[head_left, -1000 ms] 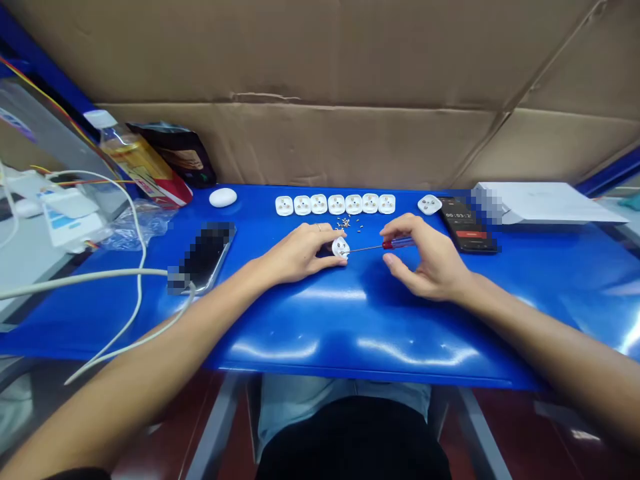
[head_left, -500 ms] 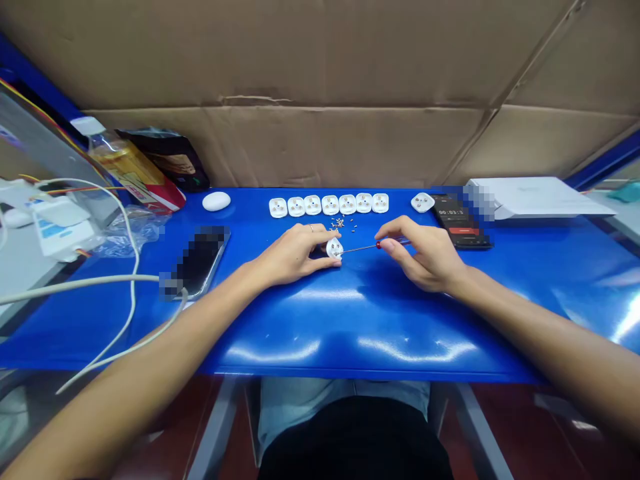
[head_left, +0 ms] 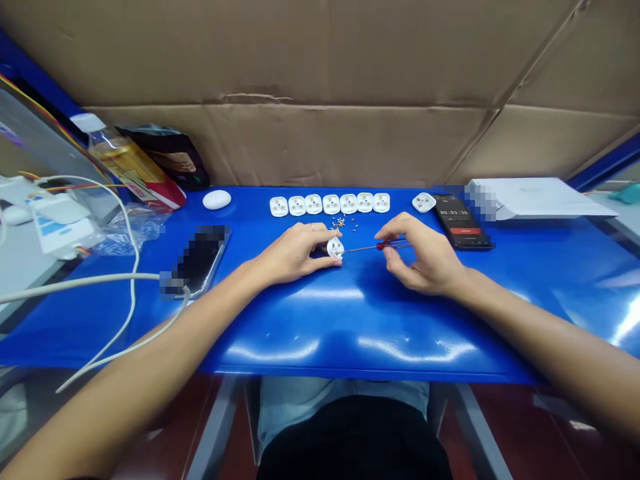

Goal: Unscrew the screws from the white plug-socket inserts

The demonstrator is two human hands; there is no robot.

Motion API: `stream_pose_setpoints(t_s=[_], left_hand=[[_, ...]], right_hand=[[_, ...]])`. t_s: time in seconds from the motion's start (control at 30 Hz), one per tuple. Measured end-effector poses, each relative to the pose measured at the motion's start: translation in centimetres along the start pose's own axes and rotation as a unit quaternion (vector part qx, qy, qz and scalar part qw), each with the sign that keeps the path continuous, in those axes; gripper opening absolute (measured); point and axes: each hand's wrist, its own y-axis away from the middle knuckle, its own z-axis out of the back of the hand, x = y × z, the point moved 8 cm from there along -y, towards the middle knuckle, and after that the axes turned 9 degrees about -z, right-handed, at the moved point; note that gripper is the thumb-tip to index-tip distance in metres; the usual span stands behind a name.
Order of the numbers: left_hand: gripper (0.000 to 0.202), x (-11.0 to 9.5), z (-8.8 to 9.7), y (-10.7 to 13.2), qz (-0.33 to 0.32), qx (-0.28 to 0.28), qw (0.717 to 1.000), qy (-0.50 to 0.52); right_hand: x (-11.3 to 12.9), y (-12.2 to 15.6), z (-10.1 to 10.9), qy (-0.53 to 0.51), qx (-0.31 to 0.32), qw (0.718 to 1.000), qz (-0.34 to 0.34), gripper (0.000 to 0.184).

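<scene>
My left hand (head_left: pixel 295 253) pins a small white plug housing (head_left: pixel 335 248) against the blue table top, with its fingers around the housing. My right hand (head_left: pixel 425 257) pinches a screwdriver with a red and blue handle (head_left: pixel 385 246) between thumb and fingertips. The screwdriver's thin steel shaft reaches left to the housing, and its tip is hidden at the housing's face. Just beyond my hands lies a scatter of tiny metal screws (head_left: pixel 341 222). Behind them stands a row of several white plug housings (head_left: pixel 331 204).
One more white housing (head_left: pixel 424 202) lies right of the row, next to a phone showing a timer (head_left: pixel 459 221). A second phone (head_left: pixel 197 260), a white oval case (head_left: pixel 217 199), a plastic bag (head_left: pixel 131 230), white cables (head_left: pixel 133 253) and a bottle (head_left: pixel 131 163) lie left. White papers (head_left: pixel 537 199) lie right.
My right hand has rolled the screwdriver between its fingers, and the handle sits a little differently. The shaft stays at the housing, which my left hand keeps in place. The view has shifted slightly.
</scene>
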Motion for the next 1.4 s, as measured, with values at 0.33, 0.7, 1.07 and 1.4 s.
stream_pose_setpoints(t_s=[0.33,0.7,1.07,1.4], left_hand=[[0.037,0.0,0.1,0.0,-0.001,-0.005,1.0,0.007],[0.039,0.2,0.1,0.0,-0.001,-0.004,1.0,-0.001],[0.041,0.1,0.1,0.0,0.004,-0.002,1.0,0.005],[0.041,0.1,0.1,0.1,0.008,0.0,1.0,0.004]], right_hand=[[-0.7,0.0,-0.4,-0.003,0.019,0.999,-0.035,0.016],[-0.2,0.0,-0.3,0.013,0.001,1.0,-0.004,0.012],[-0.6,0.0,-0.1,0.021,-0.018,0.999,-0.029,0.008],[-0.6,-0.1,-0.2,0.018,-0.018,0.999,-0.026,0.005]])
